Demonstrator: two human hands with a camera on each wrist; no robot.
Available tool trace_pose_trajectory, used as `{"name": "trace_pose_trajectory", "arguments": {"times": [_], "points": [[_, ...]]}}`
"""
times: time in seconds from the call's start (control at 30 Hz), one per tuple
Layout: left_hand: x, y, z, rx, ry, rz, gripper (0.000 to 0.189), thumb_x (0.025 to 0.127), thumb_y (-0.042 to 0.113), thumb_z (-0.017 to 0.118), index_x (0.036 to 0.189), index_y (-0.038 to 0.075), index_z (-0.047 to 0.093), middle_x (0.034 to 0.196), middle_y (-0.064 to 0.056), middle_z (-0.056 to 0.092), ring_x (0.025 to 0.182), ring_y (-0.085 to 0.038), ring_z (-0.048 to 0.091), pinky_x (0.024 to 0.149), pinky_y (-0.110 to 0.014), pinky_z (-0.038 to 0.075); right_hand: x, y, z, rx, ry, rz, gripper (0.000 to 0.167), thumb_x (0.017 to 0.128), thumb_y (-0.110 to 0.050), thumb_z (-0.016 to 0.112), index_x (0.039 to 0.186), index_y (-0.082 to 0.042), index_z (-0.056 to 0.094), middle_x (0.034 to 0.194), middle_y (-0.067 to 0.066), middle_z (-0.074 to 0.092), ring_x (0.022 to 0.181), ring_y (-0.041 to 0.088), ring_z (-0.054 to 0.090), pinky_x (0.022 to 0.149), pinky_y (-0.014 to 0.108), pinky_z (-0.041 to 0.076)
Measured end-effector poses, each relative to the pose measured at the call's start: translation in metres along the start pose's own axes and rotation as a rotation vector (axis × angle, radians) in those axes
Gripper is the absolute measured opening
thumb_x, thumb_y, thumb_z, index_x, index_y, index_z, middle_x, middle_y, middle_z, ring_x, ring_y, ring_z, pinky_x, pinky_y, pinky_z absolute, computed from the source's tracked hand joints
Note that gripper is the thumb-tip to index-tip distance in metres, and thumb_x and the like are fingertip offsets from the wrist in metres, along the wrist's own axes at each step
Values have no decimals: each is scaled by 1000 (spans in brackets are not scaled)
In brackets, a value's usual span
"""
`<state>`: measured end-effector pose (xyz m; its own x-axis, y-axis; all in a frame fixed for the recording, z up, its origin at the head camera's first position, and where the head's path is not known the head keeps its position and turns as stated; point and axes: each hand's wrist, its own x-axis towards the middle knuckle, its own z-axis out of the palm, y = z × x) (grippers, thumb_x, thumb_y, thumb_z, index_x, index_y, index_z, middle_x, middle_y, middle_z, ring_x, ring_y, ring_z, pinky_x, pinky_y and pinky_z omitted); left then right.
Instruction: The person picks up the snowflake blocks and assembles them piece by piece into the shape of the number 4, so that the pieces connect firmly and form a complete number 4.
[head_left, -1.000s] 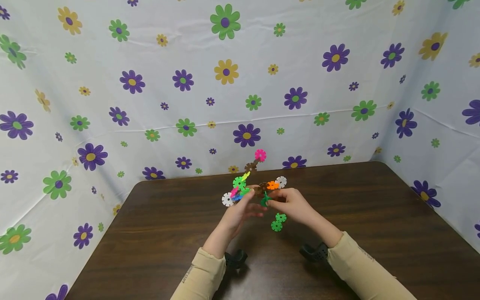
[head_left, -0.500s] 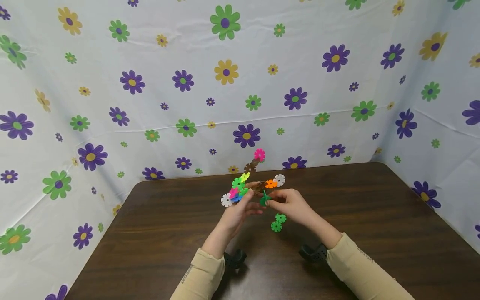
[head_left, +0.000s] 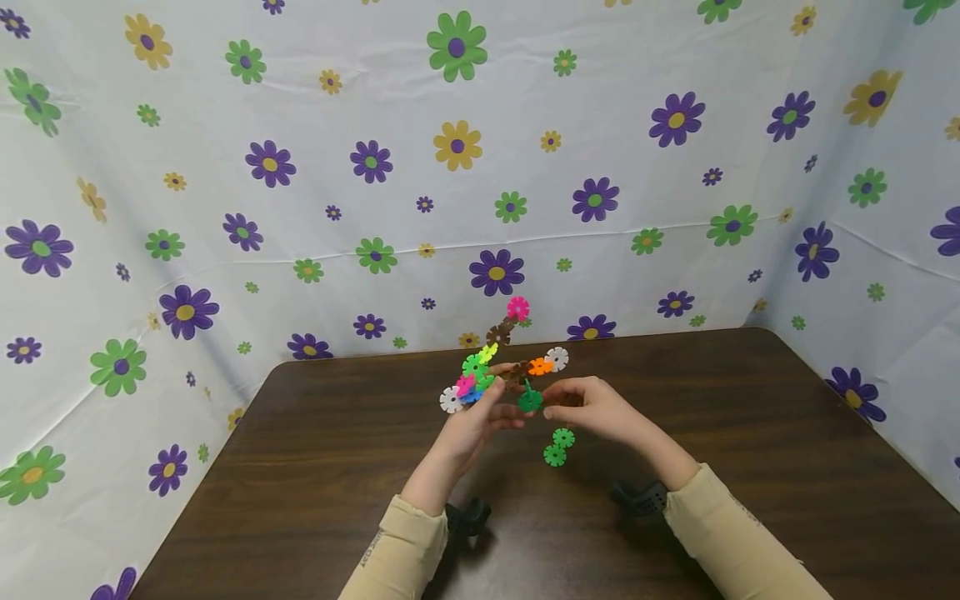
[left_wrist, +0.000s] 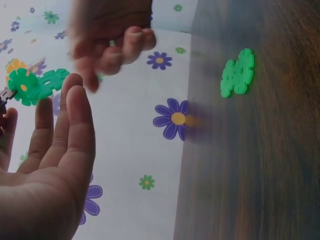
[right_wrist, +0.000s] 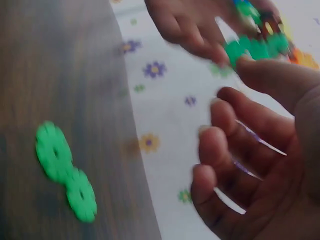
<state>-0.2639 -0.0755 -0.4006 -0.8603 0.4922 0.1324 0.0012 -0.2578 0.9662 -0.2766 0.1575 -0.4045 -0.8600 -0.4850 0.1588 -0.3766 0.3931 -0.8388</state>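
Observation:
My left hand (head_left: pixel 459 435) pinches a built piece of notched plastic discs above the table, thumb on the near side. White (head_left: pixel 451 400), pink, blue, bright green and yellow discs run along its left part. A brown stretch rises to a pink disc (head_left: pixel 517 307) at the top. Another branch ends in an orange disc (head_left: pixel 540 367) and a white disc (head_left: pixel 557 359). Two dark green discs (left_wrist: pixel 23 87) are joined at its near right side. Beside the lower dark green disc (head_left: pixel 530 401), my right hand (head_left: pixel 600 410) holds nothing, its fingers loosely bent and slightly apart from it.
Two joined bright green discs (right_wrist: pixel 54 151) lie on the dark wooden table (head_left: pixel 337 483) below the right hand. Dark straps (head_left: pixel 640 498) sit at the wrists. A flower-patterned white cloth (head_left: pixel 405 308) stands behind and at the sides of the table.
The right hand, which was pinching the dark green disc, has let go and drawn a little to the right. That disc stays joined to the piece in the left hand.

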Motion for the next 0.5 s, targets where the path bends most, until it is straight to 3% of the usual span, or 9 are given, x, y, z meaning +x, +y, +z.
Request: {"name": "trace_pose_trajectory", "arguments": {"times": [0.17,0.27,0.5], "points": [[0,0,-2,5,-6,-6,55,101,44,47,145,13,37,127,-17,51,98,-26,65,86,-39,52,0,27,-12,-19,-36,65,31,89,-18,69,113,3,67,97,8,68,81,21,59,71,32,52],[0,-1,-2,6,-8,-14,53,102,44,47,145,14,38,126,-17,51,98,-26,65,87,-41,51,1,42,-13,-73,-71,82,32,88,-16,70,114,1,67,94,6,66,80,19,56,68,30,48],[0,-2,-3,7,-11,-31,55,100,47,48,145,16,38,132,-18,49,98,-23,64,89,-43,51,0,56,-6,-172,-188,90,39,82,-13,74,120,-5,68,91,1,61,81,19,52,65,31,45]]}}
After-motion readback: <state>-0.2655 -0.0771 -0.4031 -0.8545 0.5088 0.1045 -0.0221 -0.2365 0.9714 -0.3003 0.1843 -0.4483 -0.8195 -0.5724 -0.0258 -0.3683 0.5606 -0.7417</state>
